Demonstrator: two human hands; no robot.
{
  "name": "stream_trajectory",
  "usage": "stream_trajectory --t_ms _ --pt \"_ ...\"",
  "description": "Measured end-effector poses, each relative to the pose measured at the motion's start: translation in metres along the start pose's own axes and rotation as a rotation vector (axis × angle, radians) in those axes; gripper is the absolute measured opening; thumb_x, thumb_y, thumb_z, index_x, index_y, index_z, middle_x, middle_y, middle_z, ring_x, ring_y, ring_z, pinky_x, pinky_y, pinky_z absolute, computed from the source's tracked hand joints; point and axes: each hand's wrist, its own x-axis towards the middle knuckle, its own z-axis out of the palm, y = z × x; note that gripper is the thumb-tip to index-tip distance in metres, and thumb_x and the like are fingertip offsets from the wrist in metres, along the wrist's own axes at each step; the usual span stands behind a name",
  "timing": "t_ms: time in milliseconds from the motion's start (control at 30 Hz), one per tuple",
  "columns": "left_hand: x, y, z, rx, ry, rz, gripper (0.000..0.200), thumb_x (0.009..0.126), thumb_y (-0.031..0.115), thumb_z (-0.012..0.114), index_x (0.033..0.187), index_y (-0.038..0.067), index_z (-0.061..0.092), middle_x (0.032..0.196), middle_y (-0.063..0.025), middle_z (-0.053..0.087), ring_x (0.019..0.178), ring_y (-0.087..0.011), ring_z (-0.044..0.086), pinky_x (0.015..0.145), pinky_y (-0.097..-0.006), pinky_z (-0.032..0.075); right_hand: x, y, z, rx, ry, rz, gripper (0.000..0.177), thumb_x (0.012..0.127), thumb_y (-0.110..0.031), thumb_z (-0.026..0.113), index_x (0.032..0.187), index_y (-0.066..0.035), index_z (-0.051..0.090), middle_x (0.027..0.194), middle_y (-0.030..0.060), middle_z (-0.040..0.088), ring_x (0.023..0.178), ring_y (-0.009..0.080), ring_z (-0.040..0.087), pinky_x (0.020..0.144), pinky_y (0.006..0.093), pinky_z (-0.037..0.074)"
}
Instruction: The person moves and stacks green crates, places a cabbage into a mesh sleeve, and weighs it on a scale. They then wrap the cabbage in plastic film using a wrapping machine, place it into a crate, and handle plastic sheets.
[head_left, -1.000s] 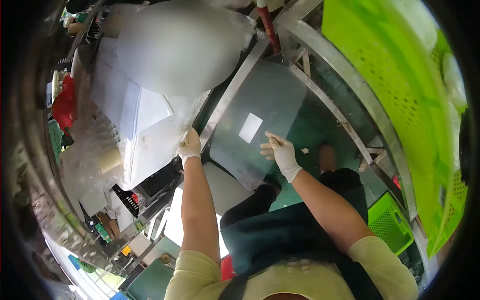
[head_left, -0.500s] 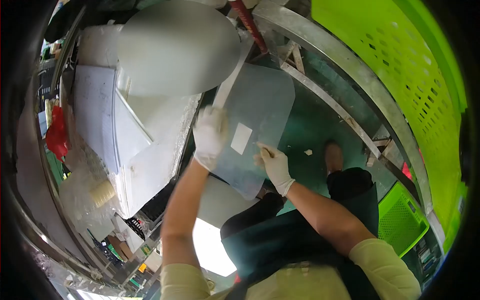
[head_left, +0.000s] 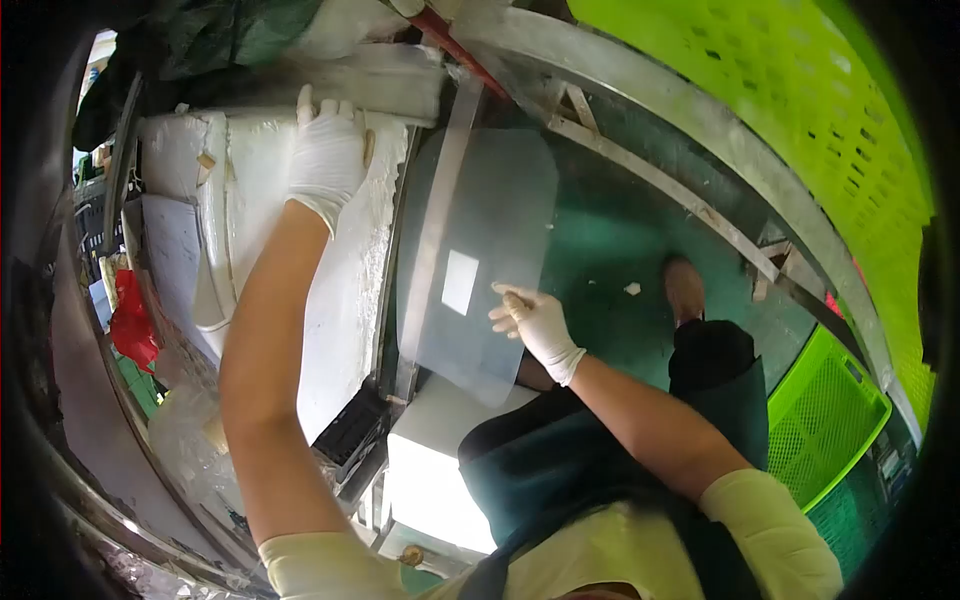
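My left hand (head_left: 325,155), in a white glove, reaches over a white slab-like surface (head_left: 345,270) with a ragged right edge. Its fingers are stretched out and apart, and nothing shows in them. My right hand (head_left: 543,330), also gloved, is beside the lower right part of a see-through sheet (head_left: 500,210) with rounded corners. The index finger points left and the others are loosely bent, with no object visible between them. A small white rectangle (head_left: 460,282) sits on the sheet, just left of my right fingertips.
A metal frame (head_left: 640,90) curves along the upper right, in front of a large lime-green perforated crate (head_left: 770,80). Another green basket (head_left: 825,420) stands lower right. On the left are a red bag (head_left: 133,320) and crumpled clear plastic (head_left: 190,430). Dark fabric (head_left: 210,45) hangs at the top.
My left hand has moved up and left, from beside the sheet to over the white surface. The fingers of my right hand have opened out. A blurred grey oval has left the view.
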Motion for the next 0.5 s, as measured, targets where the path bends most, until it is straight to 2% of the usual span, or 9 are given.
stream_trajectory --t_ms 100,233,333,467,500 --pt "0.000 -0.003 0.000 -0.037 0.043 0.015 0.031 0.090 0.027 0.051 0.102 0.001 0.064 0.096 -0.0117 0.062 0.099 -0.0264 0.056 0.110 -0.0523 0.027 0.010 0.000 0.003 -0.137 -0.018 -0.003 0.030 0.099 -0.022 0.050 0.124 -0.010 0.063 0.091 0.0083 0.072 0.070 0.0118 0.066 0.060 0.0213 0.049" --pt "-0.001 -0.006 0.000 -0.048 0.042 0.038 0.030 0.089 0.025 0.052 0.103 0.001 0.064 0.094 -0.0119 0.062 0.098 -0.0259 0.056 0.109 -0.0523 0.028 0.043 0.012 0.012 -0.198 -0.014 -0.053 0.031 0.100 -0.025 0.049 0.125 -0.012 0.062 0.095 0.0084 0.071 0.074 0.0123 0.066 0.061 0.0244 0.050" --pt "-0.003 -0.010 -0.003 -0.018 0.047 0.056 0.028 0.089 0.025 0.052 0.098 0.001 0.064 0.093 -0.0118 0.061 0.096 -0.0259 0.056 0.107 -0.0524 0.029 0.069 0.019 0.026 -0.001 -0.103 0.038 0.033 0.101 -0.027 0.049 0.128 -0.012 0.060 0.101 0.0096 0.070 0.081 0.0142 0.067 0.064 0.0275 0.052" --pt "-0.002 -0.016 0.001 -0.048 0.121 0.072 0.023 0.089 0.024 0.053 0.090 0.003 0.063 0.089 -0.0113 0.060 0.094 -0.0261 0.056 0.105 -0.0521 0.031 0.101 0.028 0.063 0.069 -0.300 0.087 0.037 0.102 -0.028 0.047 0.133 -0.011 0.055 0.110 0.0108 0.069 0.088 0.0181 0.067 0.071 0.0284 0.053" --pt "-0.002 -0.017 0.003 -0.052 0.131 0.077 0.022 0.088 0.024 0.053 0.088 0.003 0.063 0.088 -0.0112 0.059 0.093 -0.0261 0.056 0.104 -0.0520 0.031 0.108 0.033 0.070 0.028 -0.369 0.021 0.037 0.102 -0.028 0.046 0.134 -0.011 0.054 0.112 0.0108 0.068 0.090 0.0189 0.067 0.072 0.0286 0.053"
